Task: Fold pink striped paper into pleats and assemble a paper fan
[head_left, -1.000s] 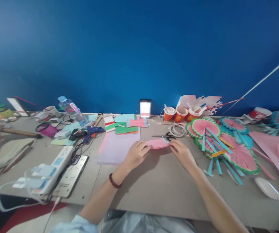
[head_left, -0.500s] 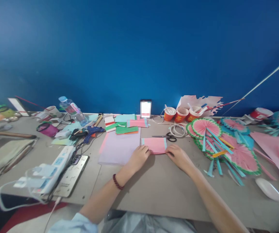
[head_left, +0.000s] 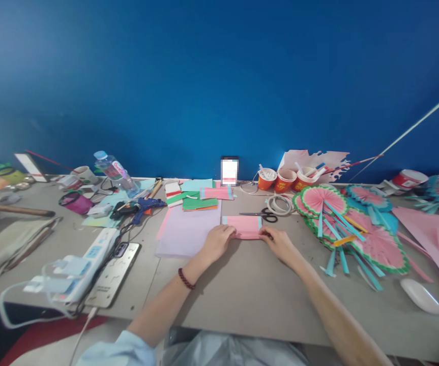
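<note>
A pink paper strip with light blue ends (head_left: 244, 224) lies on the table in front of me, its near edge folded. My left hand (head_left: 221, 239) pinches the near left corner, fingers curled over the paper. At the near right corner my right hand (head_left: 276, 241) grips the fold between thumb and fingers. Black-handled scissors (head_left: 268, 215) lie just beyond the strip. Sheets of lilac paper (head_left: 188, 234) are to the left, with green folded paper (head_left: 200, 204) and another pink-and-blue strip (head_left: 217, 192) behind them.
Finished pink paper fans (head_left: 320, 201) with blue strips lie at right, near a white mouse (head_left: 420, 296). Red paper cups (head_left: 267, 179) line the blue wall. On the left are a power strip (head_left: 93, 264), a phone (head_left: 114, 274), a glue gun (head_left: 145, 208) and a bottle (head_left: 116, 173).
Both hands stay at the strip's near corners. The near edge of the paper has shifted slightly away from me, and the fold there looks a little different.
</note>
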Tool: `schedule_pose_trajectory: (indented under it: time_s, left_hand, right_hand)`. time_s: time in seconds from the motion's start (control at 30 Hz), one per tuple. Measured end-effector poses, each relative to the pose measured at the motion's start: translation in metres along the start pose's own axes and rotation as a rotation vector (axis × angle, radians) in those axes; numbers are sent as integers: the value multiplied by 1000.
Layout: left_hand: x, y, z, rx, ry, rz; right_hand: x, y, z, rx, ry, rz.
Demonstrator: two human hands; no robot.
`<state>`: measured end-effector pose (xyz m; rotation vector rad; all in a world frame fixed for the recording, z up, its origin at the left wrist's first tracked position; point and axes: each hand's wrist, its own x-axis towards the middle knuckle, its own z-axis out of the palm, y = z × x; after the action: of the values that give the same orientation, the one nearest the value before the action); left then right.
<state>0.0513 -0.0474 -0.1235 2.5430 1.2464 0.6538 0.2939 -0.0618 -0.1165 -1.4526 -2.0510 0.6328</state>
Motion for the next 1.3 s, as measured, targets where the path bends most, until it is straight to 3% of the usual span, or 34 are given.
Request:
schedule_pose_trajectory:
  time_s: [0.23,0.47,0.7,0.97,1.3]
  left_hand:
    - [4,-3,-8,-164,-4,-32]
    - [2,-6,-4,-190,23,8]
    - [5,-7,-5,-246,9,-30]
    - [2,-6,-3,-173,-5,50]
    - [5,-5,-7,-246,7,-60]
  right_hand:
    - [3,6,6,-15,80,-2]
    - [3,8,10,-12,102,-16]
    - [2,8,5,43,53,-3]
    - [1,5,1,15,-3,-14]
    - [7,3,4,0,26,86]
